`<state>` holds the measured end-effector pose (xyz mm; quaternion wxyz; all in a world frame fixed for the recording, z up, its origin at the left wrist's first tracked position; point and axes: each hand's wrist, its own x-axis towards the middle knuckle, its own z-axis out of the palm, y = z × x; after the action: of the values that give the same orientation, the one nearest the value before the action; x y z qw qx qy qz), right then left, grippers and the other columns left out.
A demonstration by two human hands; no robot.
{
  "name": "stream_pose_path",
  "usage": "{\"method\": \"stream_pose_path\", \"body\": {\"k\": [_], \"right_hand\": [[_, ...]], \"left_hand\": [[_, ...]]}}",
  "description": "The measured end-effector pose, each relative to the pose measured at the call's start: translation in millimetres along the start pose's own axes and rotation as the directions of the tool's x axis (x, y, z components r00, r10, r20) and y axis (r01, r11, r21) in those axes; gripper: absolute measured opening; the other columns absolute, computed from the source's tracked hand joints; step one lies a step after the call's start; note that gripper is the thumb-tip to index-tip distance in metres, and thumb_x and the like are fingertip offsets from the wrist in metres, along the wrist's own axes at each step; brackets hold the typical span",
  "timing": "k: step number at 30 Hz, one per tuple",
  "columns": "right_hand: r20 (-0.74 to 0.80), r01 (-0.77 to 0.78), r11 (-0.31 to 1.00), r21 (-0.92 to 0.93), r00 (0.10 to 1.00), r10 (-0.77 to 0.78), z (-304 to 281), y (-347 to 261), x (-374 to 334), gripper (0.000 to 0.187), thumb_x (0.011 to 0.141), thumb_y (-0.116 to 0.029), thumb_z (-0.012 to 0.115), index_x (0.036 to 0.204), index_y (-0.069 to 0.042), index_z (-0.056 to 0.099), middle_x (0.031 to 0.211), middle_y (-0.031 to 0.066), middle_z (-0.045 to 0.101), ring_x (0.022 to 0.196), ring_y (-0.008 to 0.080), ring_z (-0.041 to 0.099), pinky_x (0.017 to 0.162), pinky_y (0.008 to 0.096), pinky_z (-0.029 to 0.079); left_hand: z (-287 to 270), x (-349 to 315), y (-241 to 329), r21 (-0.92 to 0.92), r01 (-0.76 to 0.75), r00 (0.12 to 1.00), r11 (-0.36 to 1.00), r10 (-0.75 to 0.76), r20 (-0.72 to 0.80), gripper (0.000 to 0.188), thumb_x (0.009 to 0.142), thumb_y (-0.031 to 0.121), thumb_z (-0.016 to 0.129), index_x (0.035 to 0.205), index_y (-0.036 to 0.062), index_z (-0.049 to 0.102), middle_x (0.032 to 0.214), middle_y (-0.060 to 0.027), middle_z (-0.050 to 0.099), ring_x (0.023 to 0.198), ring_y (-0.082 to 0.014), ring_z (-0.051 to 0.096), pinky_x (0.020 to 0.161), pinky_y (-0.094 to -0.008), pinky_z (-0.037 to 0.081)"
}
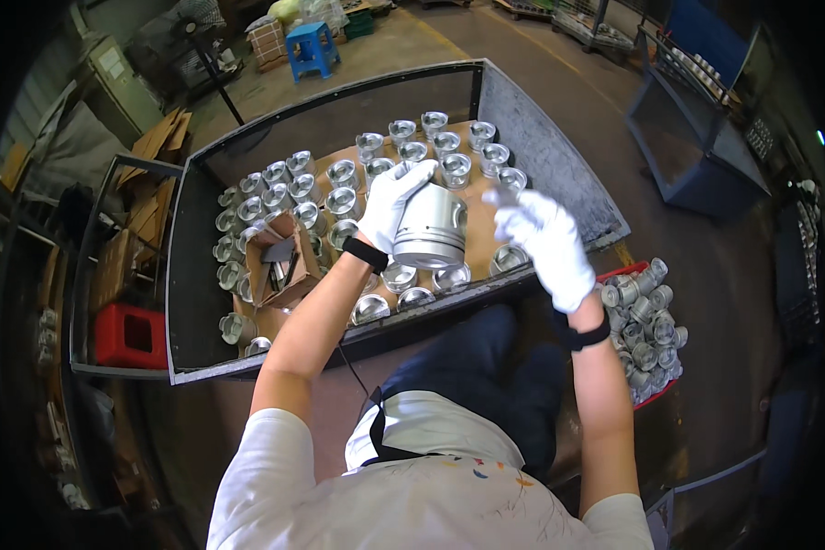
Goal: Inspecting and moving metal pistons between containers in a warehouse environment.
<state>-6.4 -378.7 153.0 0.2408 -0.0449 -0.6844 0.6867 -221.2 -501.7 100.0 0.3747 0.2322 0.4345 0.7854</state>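
Observation:
My left hand, in a white glove, grips a shiny metal piston from its top and left side and holds it above the bin. My right hand, also gloved in white, hovers just to the right of the piston with its fingers spread and nothing in it. Below both hands lies a large grey metal bin lined with brown cardboard. Several similar pistons stand in rows inside it.
A small open cardboard box sits in the bin's left part. A red tray heaped with several smaller metal parts lies on the floor at my right. A red crate stands left, a blue stool far back, a blue cart right.

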Motion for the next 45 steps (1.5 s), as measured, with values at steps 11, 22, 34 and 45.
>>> {"method": "stream_pose_path", "body": {"k": [11,22,34,45], "right_hand": [[0.347,0.483,0.433,-0.761,0.867,-0.357,39,35,-27,0.028,0.087,-0.012,0.066,0.115,-0.007,0.067,0.121,0.0055,0.067,0.087,0.0248,0.064,0.079,0.0384,0.049],[0.383,0.483,0.412,-0.773,0.872,-0.305,48,42,-29,0.029,0.087,-0.014,0.067,0.115,-0.006,0.068,0.118,0.0103,0.067,0.087,0.0268,0.064,0.079,0.0392,0.05],[0.381,0.478,0.425,-0.768,0.876,-0.296,50,43,-28,0.026,0.085,-0.014,0.068,0.11,-0.006,0.069,0.112,0.011,0.069,0.08,0.0279,0.063,0.075,0.0396,0.051],[0.408,0.484,0.365,-0.795,0.873,-0.269,50,42,-28,0.025,0.084,-0.014,0.068,0.109,-0.007,0.069,0.111,0.0093,0.069,0.083,0.0248,0.062,0.076,0.037,0.05]], "left_hand": [[-25,-13,10,0.077,-0.017,0.999,0.997,0.014,0.04,0.025,0.093,0.019,0.065,0.114,0.0057,0.065,0.091,-0.0009,0.067,0.079,-0.0091,0.064,0.069,-0.0233,0.053],[-31,-15,9,0.159,0.007,0.998,0.987,-0.017,0.057,0.023,0.091,0.017,0.068,0.108,0.0013,0.07,0.093,-0.005,0.07,0.082,-0.0118,0.066,0.073,-0.0262,0.054],[-29,-16,9,0.233,0.013,0.998,0.972,-0.026,0.056,0.013,0.092,0.018,0.068,0.101,0.0087,0.069,0.085,0.0017,0.067,0.072,-0.0068,0.063,0.064,-0.0221,0.051],[-31,-15,7,0.233,0.02,0.996,0.972,-0.04,0.084,0.016,0.092,0.02,0.068,0.104,0.0098,0.068,0.087,0.0032,0.066,0.074,-0.0063,0.061,0.066,-0.0221,0.05]]}}
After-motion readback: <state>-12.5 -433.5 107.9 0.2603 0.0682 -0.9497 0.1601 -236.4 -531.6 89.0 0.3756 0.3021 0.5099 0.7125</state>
